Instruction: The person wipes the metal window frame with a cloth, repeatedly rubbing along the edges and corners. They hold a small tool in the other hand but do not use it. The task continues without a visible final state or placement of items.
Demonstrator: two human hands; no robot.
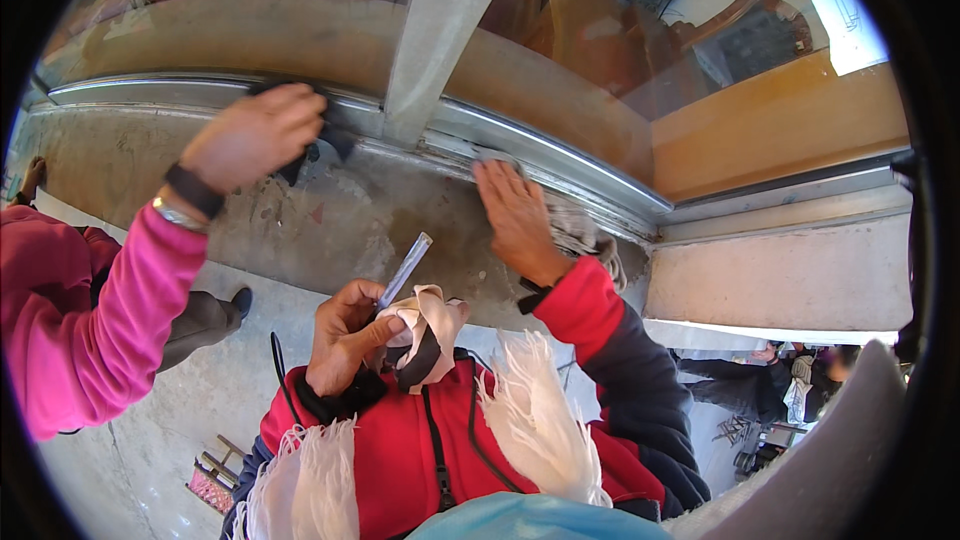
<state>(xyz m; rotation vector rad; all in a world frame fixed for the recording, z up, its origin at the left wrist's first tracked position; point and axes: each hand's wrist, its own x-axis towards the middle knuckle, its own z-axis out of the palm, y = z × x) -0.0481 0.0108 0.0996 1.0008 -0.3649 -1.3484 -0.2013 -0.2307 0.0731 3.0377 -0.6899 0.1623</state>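
My left hand [346,337] is in front of my chest, closed around a bunched cream-and-black cloth [429,330]. A translucent stick [405,270] stands up out of the same grip; what it belongs to is hidden. My right hand [517,217] is stretched forward, fingers extended, pressing on a grey cloth [499,159] against the lower rail of the window frame [540,172]. More grey striped cloth [581,229] lies bunched beside the wrist on the concrete ledge [360,217].
On the left, another person's hand [251,139] holds a dark cloth [330,139] at the frame. Glass panes [570,75] rise above the ledge, divided by a pale post [442,37]. A low stool [210,484] stands on the floor. More people [795,382] are at right.
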